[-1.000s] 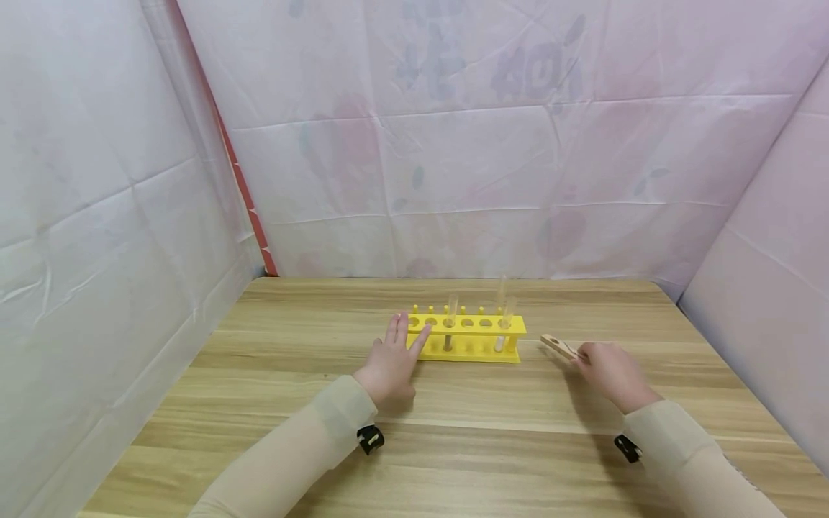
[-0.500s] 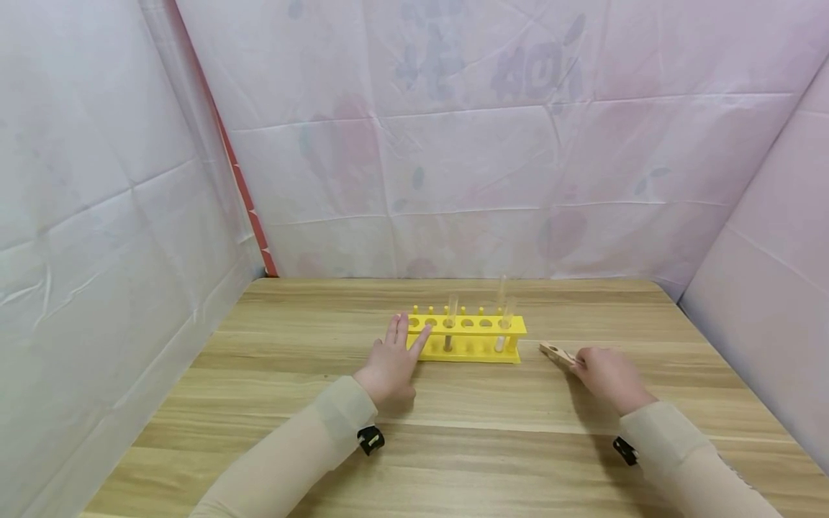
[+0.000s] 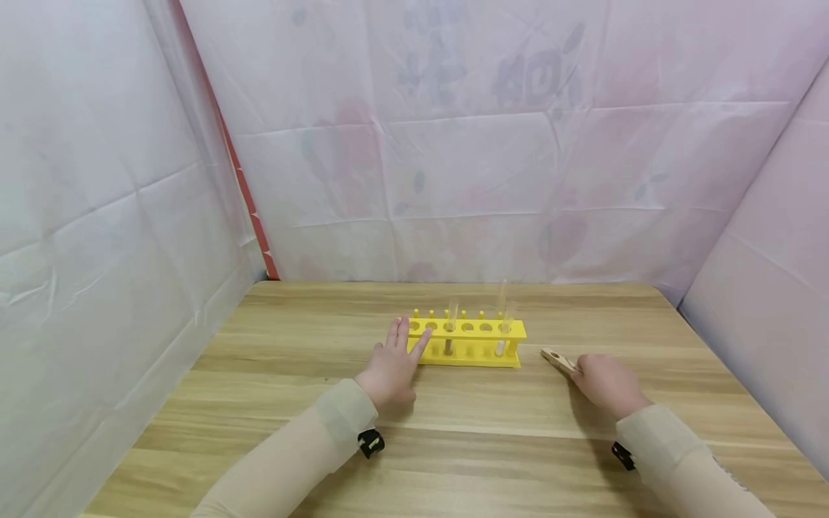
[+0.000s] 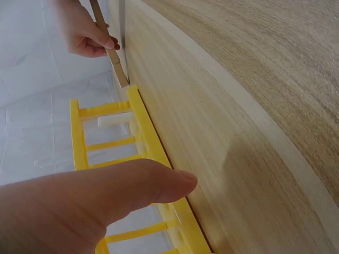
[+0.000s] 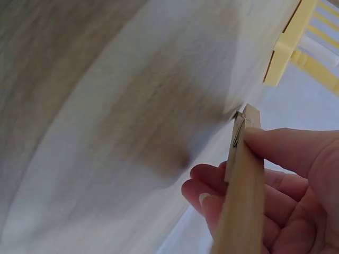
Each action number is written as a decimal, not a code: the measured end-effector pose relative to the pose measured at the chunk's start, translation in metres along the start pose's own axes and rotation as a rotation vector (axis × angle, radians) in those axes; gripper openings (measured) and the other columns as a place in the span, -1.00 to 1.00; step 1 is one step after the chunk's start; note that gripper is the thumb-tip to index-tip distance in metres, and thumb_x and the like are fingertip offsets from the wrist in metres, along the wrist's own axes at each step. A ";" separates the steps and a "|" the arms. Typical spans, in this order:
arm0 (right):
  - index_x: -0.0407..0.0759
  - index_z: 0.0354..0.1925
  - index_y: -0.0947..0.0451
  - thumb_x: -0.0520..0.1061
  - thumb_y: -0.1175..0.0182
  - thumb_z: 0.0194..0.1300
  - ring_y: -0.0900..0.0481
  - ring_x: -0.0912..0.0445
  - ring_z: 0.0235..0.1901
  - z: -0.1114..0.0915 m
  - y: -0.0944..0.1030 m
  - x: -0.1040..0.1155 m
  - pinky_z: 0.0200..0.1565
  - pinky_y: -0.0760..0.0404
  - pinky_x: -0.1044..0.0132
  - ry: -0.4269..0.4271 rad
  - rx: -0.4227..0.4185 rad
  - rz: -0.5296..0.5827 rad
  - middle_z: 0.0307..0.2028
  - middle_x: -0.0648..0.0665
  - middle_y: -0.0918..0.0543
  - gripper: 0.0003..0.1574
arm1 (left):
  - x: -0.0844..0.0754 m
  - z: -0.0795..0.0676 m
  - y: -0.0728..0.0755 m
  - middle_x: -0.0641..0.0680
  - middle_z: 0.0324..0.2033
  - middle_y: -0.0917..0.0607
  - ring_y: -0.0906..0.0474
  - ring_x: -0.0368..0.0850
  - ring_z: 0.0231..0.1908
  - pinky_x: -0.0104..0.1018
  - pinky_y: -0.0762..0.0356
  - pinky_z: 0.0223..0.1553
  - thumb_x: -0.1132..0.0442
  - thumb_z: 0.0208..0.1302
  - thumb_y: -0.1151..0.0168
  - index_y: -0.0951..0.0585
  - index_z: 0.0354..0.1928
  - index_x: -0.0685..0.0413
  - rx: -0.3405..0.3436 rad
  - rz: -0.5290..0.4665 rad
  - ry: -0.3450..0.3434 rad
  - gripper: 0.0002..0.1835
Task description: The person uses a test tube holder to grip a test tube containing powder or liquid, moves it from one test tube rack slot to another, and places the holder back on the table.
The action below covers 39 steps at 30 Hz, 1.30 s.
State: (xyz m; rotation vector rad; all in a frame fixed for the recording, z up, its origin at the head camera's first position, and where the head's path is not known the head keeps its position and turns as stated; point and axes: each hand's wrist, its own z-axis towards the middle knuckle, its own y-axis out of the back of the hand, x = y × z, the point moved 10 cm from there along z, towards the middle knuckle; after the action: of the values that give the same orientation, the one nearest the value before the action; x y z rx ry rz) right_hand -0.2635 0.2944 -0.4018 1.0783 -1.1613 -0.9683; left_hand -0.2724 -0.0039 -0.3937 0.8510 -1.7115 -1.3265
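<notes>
A yellow test tube rack [image 3: 469, 353] stands on the table. One test tube [image 3: 452, 314] with dark contents sits in its middle; another test tube [image 3: 508, 317] at the right end has white contents. A third clear test tube [image 3: 501, 293] rises behind that end. My left hand [image 3: 391, 368] rests with outstretched fingers on the rack's left end; its thumb [image 4: 151, 182] extends along the front in the left wrist view. To the rack's right, my right hand [image 3: 607, 385] grips a wooden test tube clamp [image 3: 560, 361] with a wire spring, its head angled toward the rack.
The wood-grain table [image 3: 466, 460] spreads in front of and around the rack. Pale printed cloth [image 3: 453, 165] hangs behind its back edge and along both sides. A black wrist device [image 3: 370, 442] sits under the left sleeve, and another black device [image 3: 623, 455] under the right.
The right hand has shifted slightly down and back with the clamp, whose head now sits lower. The left hand and the rack have stayed in place; the head view has tilted a little.
</notes>
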 end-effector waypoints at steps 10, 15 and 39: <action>-0.21 -0.58 -0.38 -0.27 -0.05 0.22 -0.31 0.07 -0.66 0.001 -0.011 -0.004 -0.65 -0.33 0.24 -0.063 0.100 -0.034 -0.65 -0.07 -0.37 -0.77 | -0.001 0.005 -0.004 0.37 0.40 0.21 0.21 0.26 0.38 0.00 -0.38 0.11 -0.10 -0.01 -0.33 0.24 0.47 -0.13 -0.018 -0.005 -0.002 0.16; -0.23 -0.58 -0.38 -0.28 0.01 0.24 -0.32 0.07 -0.67 0.004 -0.013 -0.004 -0.66 -0.33 0.25 -0.080 0.115 -0.038 -0.65 -0.09 -0.36 -0.76 | 0.001 0.008 -0.005 0.37 0.40 0.21 0.21 0.26 0.38 -0.01 -0.38 0.11 -0.09 -0.01 -0.33 0.25 0.47 -0.14 -0.025 0.000 0.002 0.16; -0.20 -0.61 -0.36 -0.28 0.01 0.22 -0.35 0.03 -0.64 0.003 -0.009 0.001 -0.66 -0.35 0.22 -0.114 0.154 -0.061 -0.64 -0.11 -0.37 -0.74 | -0.005 0.006 0.000 0.37 0.40 0.21 0.22 0.25 0.38 -0.03 -0.37 0.13 -0.12 0.01 -0.32 0.27 0.47 -0.14 0.000 0.018 0.016 0.16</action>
State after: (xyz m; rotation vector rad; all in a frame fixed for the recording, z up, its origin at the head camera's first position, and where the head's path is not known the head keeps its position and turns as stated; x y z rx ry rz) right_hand -0.2665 0.2914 -0.4100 1.1997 -1.3197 -1.0119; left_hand -0.2752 0.0027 -0.3958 0.8426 -1.7030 -1.3038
